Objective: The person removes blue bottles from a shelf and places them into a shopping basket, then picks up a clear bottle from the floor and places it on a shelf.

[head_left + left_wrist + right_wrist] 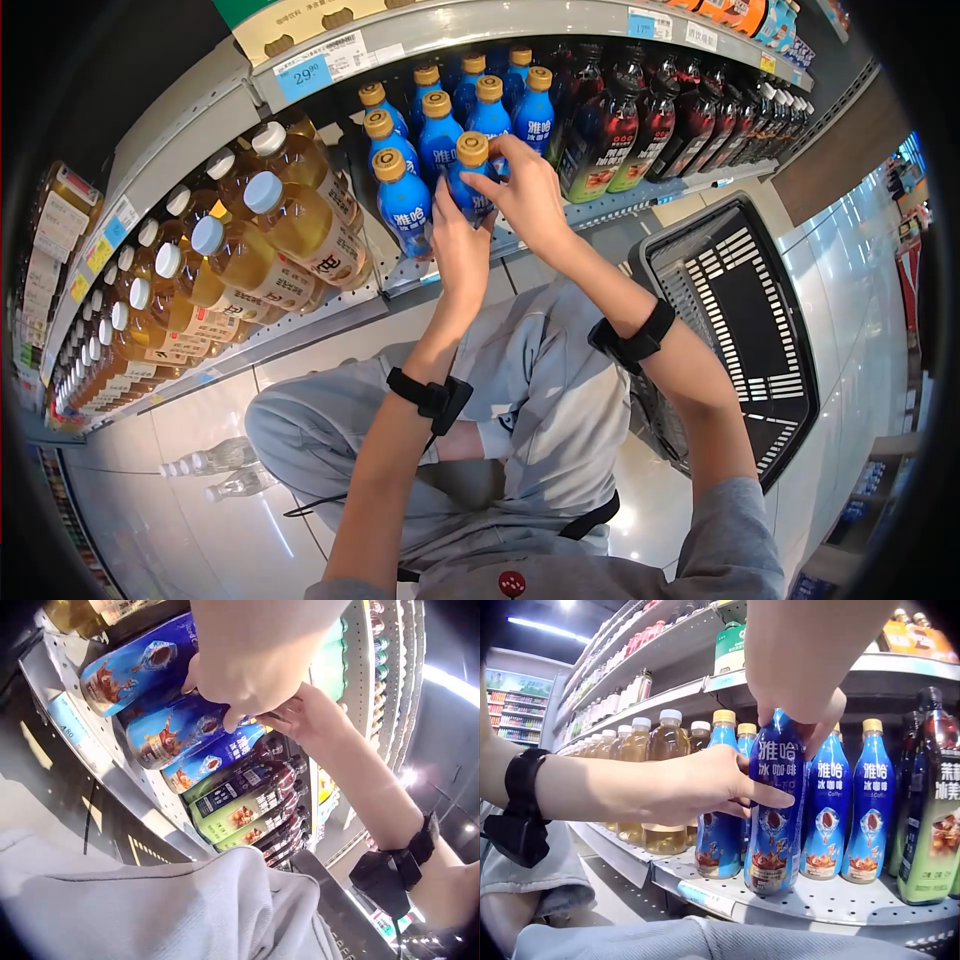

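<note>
The right hand (530, 197) grips a blue bottle (771, 844) near its top, the left hand (462, 250) its body, at the front of the perforated shelf (832, 901); matching bottles (868, 814) stand around, flanked by amber bottles (300, 225) and dark bottles (603, 135)

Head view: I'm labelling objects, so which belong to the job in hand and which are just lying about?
Job in hand:
blue 雅哈 iced-coffee bottle, gripped by the left hand and right hand
likely the matching bottles around it

Just about:
amber drink bottles
dark bottles with green labels
black shopping basket
clear bottles on the floor
</note>
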`<state>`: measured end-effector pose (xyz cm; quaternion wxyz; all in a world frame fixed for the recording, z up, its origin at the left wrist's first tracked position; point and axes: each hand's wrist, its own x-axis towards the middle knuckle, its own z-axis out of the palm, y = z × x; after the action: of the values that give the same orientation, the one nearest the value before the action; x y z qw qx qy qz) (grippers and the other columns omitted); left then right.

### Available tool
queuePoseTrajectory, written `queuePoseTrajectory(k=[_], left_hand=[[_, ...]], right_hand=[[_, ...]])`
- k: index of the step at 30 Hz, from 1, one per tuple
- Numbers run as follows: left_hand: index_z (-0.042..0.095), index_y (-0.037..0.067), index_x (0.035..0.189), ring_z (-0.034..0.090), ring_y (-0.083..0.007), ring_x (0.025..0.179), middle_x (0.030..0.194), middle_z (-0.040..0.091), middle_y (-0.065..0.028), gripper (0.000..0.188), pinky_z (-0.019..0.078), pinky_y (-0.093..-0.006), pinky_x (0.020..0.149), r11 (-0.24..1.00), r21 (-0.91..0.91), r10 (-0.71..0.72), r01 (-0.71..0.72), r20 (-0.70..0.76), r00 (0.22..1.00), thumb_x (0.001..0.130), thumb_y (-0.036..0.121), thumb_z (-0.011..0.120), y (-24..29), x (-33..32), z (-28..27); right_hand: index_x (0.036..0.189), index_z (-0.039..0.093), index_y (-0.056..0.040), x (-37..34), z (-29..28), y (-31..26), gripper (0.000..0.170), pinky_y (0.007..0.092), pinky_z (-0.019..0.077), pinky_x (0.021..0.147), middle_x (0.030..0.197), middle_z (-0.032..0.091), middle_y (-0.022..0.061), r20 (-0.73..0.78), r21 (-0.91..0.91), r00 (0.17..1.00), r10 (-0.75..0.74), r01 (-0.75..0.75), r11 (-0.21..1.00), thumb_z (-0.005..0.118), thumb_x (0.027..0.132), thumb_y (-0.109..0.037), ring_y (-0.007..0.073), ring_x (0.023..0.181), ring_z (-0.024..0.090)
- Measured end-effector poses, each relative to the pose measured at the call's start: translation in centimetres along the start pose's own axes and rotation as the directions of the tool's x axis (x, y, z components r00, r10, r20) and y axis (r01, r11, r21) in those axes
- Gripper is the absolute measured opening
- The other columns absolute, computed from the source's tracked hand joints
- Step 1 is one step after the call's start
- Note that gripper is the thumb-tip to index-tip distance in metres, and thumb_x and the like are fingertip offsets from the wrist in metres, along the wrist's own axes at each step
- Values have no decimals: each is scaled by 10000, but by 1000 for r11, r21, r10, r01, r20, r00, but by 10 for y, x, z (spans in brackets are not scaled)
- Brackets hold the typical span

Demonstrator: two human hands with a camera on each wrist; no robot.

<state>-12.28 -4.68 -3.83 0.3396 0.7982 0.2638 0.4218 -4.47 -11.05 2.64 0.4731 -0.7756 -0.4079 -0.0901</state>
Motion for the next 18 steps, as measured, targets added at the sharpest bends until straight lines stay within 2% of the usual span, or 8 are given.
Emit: queuePoseTrajectory(k=[2,5,8,9,12,13,16,18], left_hand=[[439,-18,1287,561,-407,1084,1167,557,-248,640,475,-428,880,999,-10,41,-41,-10,999,722,4,738,9,0,-6],[467,-28,1260,549,-395,1084,1164,548,-215,556,465,-422,897,974,21,228,-227,-37,973,756,-17,699,19,6,-19],[479,-32,1247,554,-423,1030,1159,540,-222,493,460,-459,855,958,-16,287,-287,8,958,792,7,665,26,20,-34],[526,-40,1179,577,-405,978,1101,566,-214,397,470,-442,816,970,-49,240,-239,22,970,806,7,655,27,26,-36],[567,-51,1124,647,-271,938,1052,615,-171,346,540,-338,819,975,-76,213,-207,85,973,806,7,689,24,40,-41],[579,-52,1099,656,-252,926,1030,628,-174,303,550,-328,828,969,-142,215,-201,87,973,822,12,684,24,43,-42],[580,-57,1095,657,-249,942,1033,637,-177,307,542,-326,849,976,-116,195,-183,100,976,821,23,695,29,47,-42],[582,-63,1090,657,-242,943,1033,644,-180,309,538,-325,862,982,-105,164,-156,82,983,821,32,701,29,47,-37]], right_hand=[[972,594,8,0,3,5,364,425,497,728,910,642,180,-20,-5,1000,-14,14,1000,768,725,-196,362,863,623],[979,598,7,0,3,5,349,412,503,735,919,646,175,-33,-13,999,-17,16,1000,760,738,-187,355,869,627],[1007,600,8,1,3,13,342,390,509,750,938,649,174,-5,188,996,-89,88,978,748,764,-183,344,878,634],[1062,603,5,1,2,18,354,360,514,765,955,664,175,40,217,996,-73,63,974,731,805,-201,299,876,656],[1096,604,9,-3,-1,30,376,346,514,771,967,679,174,125,329,989,73,-111,938,718,833,-234,254,871,669],[1128,597,10,-6,-5,32,429,341,514,777,973,686,177,191,333,974,121,-180,926,723,834,-275,226,874,672],[1183,551,4,-11,-8,39,520,350,517,754,946,680,186,263,264,959,108,-179,948,752,802,-288,247,858,671],[1210,506,15,-16,-1,44,587,376,517,732,915,670,214,278,224,959,55,-120,967,773,775,-274,297,846,672]])
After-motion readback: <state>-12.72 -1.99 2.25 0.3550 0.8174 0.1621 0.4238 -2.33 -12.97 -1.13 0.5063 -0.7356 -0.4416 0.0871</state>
